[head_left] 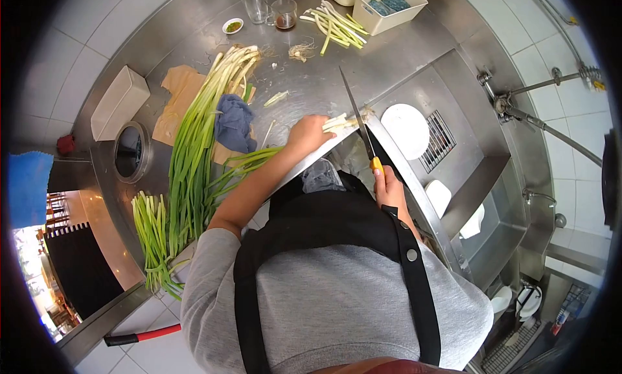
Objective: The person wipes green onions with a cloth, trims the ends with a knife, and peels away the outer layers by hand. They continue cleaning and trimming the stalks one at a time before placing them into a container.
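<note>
My left hand (307,135) is closed around spring onions (336,123) at the metal counter's front edge. Their white root ends stick out to the right, and green leaves trail left under my forearm. In my right hand (391,191) is a long knife (353,100), gripped by its yellow handle. The blade points away from me and crosses close to the root ends. A large pile of long spring onions (197,147) lies to the left, with a blue-grey cloth (234,123) beside it on brown paper (176,95).
Trimmed stalks (334,25) lie at the back near a white bin (391,10) holding blue pads. Two glasses, one a cup of dark liquid (284,15), stand by a small dish (232,26). On the right, a sink (447,69) holds a white plate (405,131).
</note>
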Demonstrator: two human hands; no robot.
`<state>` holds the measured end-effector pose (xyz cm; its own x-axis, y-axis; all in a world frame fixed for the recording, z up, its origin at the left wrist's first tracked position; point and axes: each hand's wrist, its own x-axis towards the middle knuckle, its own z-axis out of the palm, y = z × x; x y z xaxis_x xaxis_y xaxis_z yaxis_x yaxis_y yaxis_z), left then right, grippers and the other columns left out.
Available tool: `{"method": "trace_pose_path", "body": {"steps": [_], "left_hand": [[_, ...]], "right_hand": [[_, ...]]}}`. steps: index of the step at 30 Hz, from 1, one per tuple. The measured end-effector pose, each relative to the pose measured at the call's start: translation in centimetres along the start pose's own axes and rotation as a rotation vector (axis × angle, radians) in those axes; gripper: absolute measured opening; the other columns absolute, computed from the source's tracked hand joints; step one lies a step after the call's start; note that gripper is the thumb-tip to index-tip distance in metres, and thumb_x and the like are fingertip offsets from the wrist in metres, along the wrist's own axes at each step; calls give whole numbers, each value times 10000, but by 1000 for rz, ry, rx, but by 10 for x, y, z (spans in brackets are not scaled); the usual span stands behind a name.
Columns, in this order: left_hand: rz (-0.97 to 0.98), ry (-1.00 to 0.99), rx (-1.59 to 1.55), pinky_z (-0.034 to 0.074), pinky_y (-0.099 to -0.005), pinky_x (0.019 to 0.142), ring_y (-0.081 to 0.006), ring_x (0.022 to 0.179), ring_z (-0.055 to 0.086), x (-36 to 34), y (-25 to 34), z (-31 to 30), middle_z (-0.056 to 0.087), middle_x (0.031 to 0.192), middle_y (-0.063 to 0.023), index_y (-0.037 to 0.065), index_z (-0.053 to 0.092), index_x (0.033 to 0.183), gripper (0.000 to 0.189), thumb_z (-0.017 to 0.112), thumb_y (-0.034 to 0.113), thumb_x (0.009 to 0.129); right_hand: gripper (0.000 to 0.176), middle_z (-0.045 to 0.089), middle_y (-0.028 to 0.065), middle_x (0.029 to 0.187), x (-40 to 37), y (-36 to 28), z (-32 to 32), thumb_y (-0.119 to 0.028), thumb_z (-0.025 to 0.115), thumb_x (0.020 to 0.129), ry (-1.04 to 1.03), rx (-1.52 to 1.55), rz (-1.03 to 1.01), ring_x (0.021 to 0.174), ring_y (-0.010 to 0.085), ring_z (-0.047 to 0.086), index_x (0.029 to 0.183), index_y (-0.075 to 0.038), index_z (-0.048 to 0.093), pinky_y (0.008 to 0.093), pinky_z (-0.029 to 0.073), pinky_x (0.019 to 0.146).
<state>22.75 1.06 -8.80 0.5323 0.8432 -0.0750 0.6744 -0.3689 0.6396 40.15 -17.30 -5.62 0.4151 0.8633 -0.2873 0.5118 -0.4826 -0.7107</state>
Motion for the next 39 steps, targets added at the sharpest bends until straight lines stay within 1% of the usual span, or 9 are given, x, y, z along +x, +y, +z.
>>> {"method": "trace_pose_path", "body": {"steps": [2, 8, 11, 19, 25, 30, 34, 36, 39], "left_hand": [[4, 24, 33, 494, -426, 702, -334, 801, 626, -3, 2, 2, 650, 831, -139, 115, 675, 926, 311, 731, 338, 717], [2, -12, 126, 495, -428, 711, -335, 820, 621, 0, 2, 4, 631, 888, -134, 108, 676, 934, 329, 725, 348, 715], [58, 83, -15, 499, -424, 697, -329, 805, 623, 7, 11, 11, 627, 912, -125, 110, 681, 927, 308, 718, 337, 723], [77, 146, -5, 495, -417, 638, -323, 752, 617, 14, 21, 29, 601, 846, -110, 97, 665, 847, 218, 687, 292, 754], [90, 170, -18, 492, -418, 625, -325, 744, 613, 15, 21, 31, 587, 827, -106, 92, 651, 828, 205, 688, 279, 754], [72, 198, -26, 491, -420, 624, -325, 741, 613, 12, 23, 33, 582, 817, -107, 90, 647, 824, 202, 687, 276, 756], [66, 220, -21, 490, -425, 620, -332, 733, 612, 12, 24, 33, 581, 815, -111, 90, 645, 817, 194, 686, 270, 759], [81, 217, -25, 490, -427, 618, -335, 731, 612, 12, 23, 33, 579, 816, -113, 90, 645, 814, 191, 685, 269, 760], [101, 202, -22, 490, -433, 614, -338, 728, 613, 12, 24, 32, 577, 815, -116, 89, 635, 804, 188, 681, 267, 764]], "right_hand": [[323, 582, 283, 722, -1, 6, 0, -319, 452, 947, -1, -20, 11, 735, 463, 581, 1015, -12, 526, 494, 429, 613], [330, 585, 296, 750, -6, -2, -3, -327, 459, 943, -8, -90, 17, 770, 474, 573, 1021, -16, 535, 512, 430, 635], [329, 585, 298, 752, -6, 0, -3, -326, 458, 943, 10, -103, -16, 773, 474, 572, 1021, -16, 534, 518, 430, 639], [311, 580, 298, 737, -1, 1, -3, -308, 451, 950, -37, -125, -27, 751, 486, 562, 978, -6, 521, 534, 419, 619], [341, 574, 315, 722, 43, -28, 19, -317, 435, 957, 28, -118, -106, 744, 493, 565, 947, 17, 506, 543, 434, 635], [371, 579, 324, 744, 48, -22, 15, -329, 440, 954, -10, -120, -87, 769, 492, 571, 995, 32, 516, 534, 449, 660], [374, 580, 326, 751, 49, -25, 14, -329, 440, 953, -19, -103, -80, 771, 497, 569, 973, 34, 523, 535, 450, 663], [380, 585, 301, 793, 60, -30, 17, -346, 439, 955, -11, -150, -93, 803, 480, 562, 950, 20, 542, 483, 444, 674], [392, 589, 308, 800, 74, -30, 24, -353, 440, 953, 3, -163, -127, 813, 481, 568, 962, 24, 547, 487, 447, 682]]}}
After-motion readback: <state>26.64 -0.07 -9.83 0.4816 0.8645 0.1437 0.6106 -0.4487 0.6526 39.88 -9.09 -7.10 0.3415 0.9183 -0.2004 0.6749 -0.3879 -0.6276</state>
